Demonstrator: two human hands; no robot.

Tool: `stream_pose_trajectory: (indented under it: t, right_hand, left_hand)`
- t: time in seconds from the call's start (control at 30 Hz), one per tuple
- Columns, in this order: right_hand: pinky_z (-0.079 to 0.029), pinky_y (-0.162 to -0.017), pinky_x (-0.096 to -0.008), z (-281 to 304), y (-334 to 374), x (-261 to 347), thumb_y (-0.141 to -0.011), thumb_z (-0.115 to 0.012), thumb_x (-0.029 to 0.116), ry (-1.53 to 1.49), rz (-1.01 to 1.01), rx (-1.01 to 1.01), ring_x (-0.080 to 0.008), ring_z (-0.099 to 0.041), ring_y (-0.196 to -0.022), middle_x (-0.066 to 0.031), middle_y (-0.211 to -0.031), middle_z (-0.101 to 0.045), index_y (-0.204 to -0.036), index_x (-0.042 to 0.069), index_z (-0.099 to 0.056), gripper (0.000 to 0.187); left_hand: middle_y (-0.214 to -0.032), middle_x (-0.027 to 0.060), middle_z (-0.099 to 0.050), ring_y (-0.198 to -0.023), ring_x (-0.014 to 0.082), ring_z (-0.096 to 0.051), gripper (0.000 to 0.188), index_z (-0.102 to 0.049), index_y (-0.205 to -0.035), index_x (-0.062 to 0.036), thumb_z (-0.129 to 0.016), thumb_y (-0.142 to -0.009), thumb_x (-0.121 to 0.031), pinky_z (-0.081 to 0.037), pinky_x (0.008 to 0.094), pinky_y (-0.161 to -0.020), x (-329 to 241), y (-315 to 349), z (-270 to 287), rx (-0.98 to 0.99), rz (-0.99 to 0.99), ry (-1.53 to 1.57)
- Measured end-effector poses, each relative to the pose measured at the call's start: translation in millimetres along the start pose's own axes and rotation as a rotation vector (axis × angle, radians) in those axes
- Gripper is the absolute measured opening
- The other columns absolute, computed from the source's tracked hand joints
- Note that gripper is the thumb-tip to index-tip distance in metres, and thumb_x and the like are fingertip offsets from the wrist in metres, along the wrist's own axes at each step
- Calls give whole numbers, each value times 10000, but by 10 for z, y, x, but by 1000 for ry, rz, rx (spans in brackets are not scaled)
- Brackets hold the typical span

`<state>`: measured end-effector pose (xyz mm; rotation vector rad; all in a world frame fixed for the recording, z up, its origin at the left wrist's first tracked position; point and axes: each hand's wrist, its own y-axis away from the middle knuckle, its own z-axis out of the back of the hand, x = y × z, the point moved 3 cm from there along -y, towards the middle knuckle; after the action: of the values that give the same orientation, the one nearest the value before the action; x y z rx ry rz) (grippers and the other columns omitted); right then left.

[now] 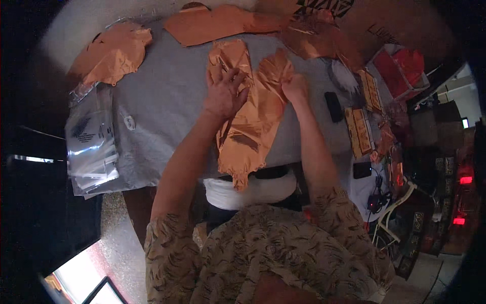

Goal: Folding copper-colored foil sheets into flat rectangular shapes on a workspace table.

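Note:
A flat, creased copper-coloured foil balloon (253, 129) lies lengthwise on the grey cloth in front of me. Two lobes spread at its far end, and a narrow tab hangs at the near table edge. My left hand (224, 93) rests open on the left lobe, fingers spread over the foil. At the right lobe, my right hand (295, 88) is closed on the foil's outer edge. Its fingertips are partly hidden.
More copper foil balloons (212, 26) lie along the far edge, another (119, 53) at far left. Clear plastic packets (91, 144) are stacked at left. On the right are a dark oblong object (333, 106), patterned packs (358, 133), a red-filled box (400, 73) and a cabled black device (362, 170).

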<state>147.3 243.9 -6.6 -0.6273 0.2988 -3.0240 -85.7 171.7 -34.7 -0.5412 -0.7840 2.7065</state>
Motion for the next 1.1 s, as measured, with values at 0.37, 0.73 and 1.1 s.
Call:
stream_pose_trajectory:
  t: [0.37, 0.73, 1.1]
  right_hand:
    - [-565, -826, -435, 460, 331, 1284, -944, -657, 185, -400, 333, 172, -350, -734, -917, -234, -1052, -724, -1159, -7, -667, 288]
    - [-344, -1165, -507, -97, 632, -104, -998, -530, 80, -28, 417, -104, -374, -483, -1385, -191, -1460, -542, -1471, 9, -462, 483]
    - [-178, -1232, -562, -325, 939, 591, -1056, -427, 147, -88, 386, 32, -376, -326, -1491, -203, -1571, -410, -1542, 24, -361, 506]
  left_hand:
    - [-1486, 102, -491, -1451, 451, -312, 473, -669, -1289, -158, -674, -873, -385, -190, 703, -1166, 70, 15, -1, -35, -18, 76]
    - [-1228, 231, -670, -1459, 507, -299, 447, -790, -1101, -78, -655, -879, -442, -160, 700, -1183, 25, -9, -67, -27, -66, -10]
    - [-1340, 107, -666, -1379, 385, -489, 542, -671, -1339, -160, -678, -863, -419, -41, 648, -1233, 60, 43, 31, 115, -103, 4]
